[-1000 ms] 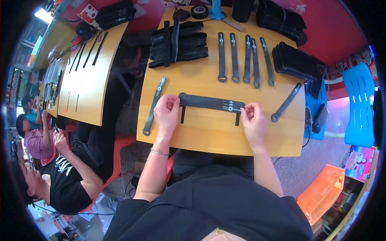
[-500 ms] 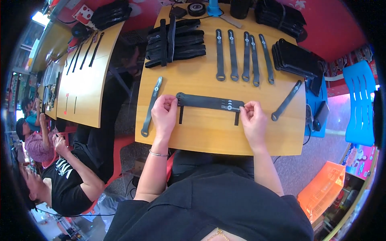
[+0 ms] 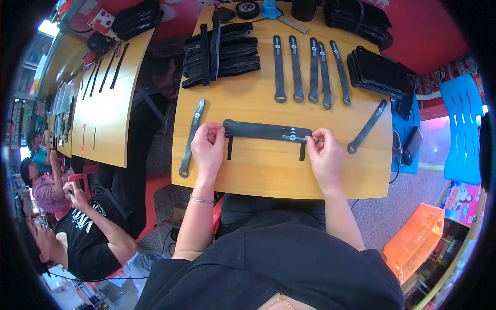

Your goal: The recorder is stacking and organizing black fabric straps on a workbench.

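Around the edges first: a black bundle [image 3: 235, 63] crossed by two upright bands sits at the desk's [image 3: 268, 178] back left, a black stack [image 3: 374, 72] at the right, and a tied dark bundle [image 3: 356, 23] behind that. Along the far edge, a black roll [image 3: 247, 10], a blue object [image 3: 270, 9] and a dark cup [image 3: 303, 10]. Off left, a co-worker [image 3: 95, 227] by a second desk [image 3: 111, 129]; off right, a blue slatted panel [image 3: 462, 134] and an orange crate [image 3: 413, 240].

Now the count! Seven single grey straps: five in a rear row [image 3: 313, 72], one lone strap [image 3: 191, 139] left, another slanted strap [image 3: 368, 128] right. Centre stage, one wide grey strap [image 3: 266, 130] lies crosswise at the desk's near middle, two short black strips [image 3: 230, 149] showing below it, one by each end. The left hand [image 3: 208, 155] pinches its left end, the right hand [image 3: 325, 155] its right, fingertips covering both corners.

Against a second ago, the desk sits slightly further left in view, the rear row a touch higher; both hands keep the same pinch, and the wide grey strap's still flat between them!
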The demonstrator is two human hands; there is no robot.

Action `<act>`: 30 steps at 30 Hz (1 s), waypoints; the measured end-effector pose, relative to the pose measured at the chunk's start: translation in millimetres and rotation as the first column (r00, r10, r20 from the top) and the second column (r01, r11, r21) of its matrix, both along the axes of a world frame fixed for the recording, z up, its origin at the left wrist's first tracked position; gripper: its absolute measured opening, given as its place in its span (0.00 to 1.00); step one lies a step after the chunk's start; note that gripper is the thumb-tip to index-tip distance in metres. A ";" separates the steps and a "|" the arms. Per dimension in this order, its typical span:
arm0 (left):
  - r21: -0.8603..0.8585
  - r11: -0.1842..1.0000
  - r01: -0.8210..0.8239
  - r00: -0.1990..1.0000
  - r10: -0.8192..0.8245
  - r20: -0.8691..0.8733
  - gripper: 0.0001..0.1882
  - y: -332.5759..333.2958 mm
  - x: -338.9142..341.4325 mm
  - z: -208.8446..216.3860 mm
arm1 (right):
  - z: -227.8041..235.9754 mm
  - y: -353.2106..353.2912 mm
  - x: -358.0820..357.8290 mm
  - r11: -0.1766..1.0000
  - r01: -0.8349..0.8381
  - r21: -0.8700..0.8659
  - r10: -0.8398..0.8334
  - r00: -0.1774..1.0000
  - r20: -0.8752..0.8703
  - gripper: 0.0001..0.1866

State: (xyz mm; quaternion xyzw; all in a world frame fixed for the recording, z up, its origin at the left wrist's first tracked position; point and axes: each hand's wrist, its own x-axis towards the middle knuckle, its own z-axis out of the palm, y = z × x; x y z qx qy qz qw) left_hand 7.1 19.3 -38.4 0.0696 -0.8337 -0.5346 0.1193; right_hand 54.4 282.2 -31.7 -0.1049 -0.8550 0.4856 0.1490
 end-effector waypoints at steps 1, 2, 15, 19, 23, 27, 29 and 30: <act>-0.003 1.000 -0.004 1.000 0.004 0.004 0.02 0.8 0.0 1.1 | -0.7 0.2 -0.1 1.000 0.001 0.000 -0.001 1.000 0.001 0.10; -0.006 1.000 -0.008 1.000 0.008 0.008 0.02 0.8 0.6 1.6 | -1.2 -0.1 0.2 1.000 0.002 0.003 -0.002 1.000 0.000 0.10; -0.052 0.999 0.012 0.999 -0.010 0.033 0.01 -0.2 0.9 4.8 | 2.1 -2.2 0.1 1.000 0.006 0.006 -0.006 1.000 0.005 0.10; -0.026 1.000 0.010 1.000 -0.010 0.015 0.01 -0.2 0.7 2.4 | 2.4 -2.2 -0.2 1.000 -0.001 0.025 0.001 1.000 -0.007 0.09; -0.011 1.000 0.012 1.000 -0.012 0.028 0.02 0.7 1.2 4.7 | 5.2 -1.7 0.5 1.000 -0.009 0.029 0.009 1.000 -0.005 0.09; -0.009 1.000 0.007 1.000 -0.007 0.030 0.01 0.3 0.0 4.3 | 5.6 -1.4 0.4 1.000 -0.014 0.024 0.014 1.000 -0.008 0.09; -0.064 0.998 0.005 1.000 -0.005 0.003 0.01 -2.7 -0.1 -1.6 | 3.5 -1.5 0.2 0.999 -0.016 0.030 0.016 1.000 -0.009 0.10; -0.064 0.998 0.006 1.000 -0.006 0.003 0.01 -2.8 0.1 -2.1 | 2.3 -1.6 0.6 0.999 -0.019 0.037 0.019 1.000 -0.009 0.10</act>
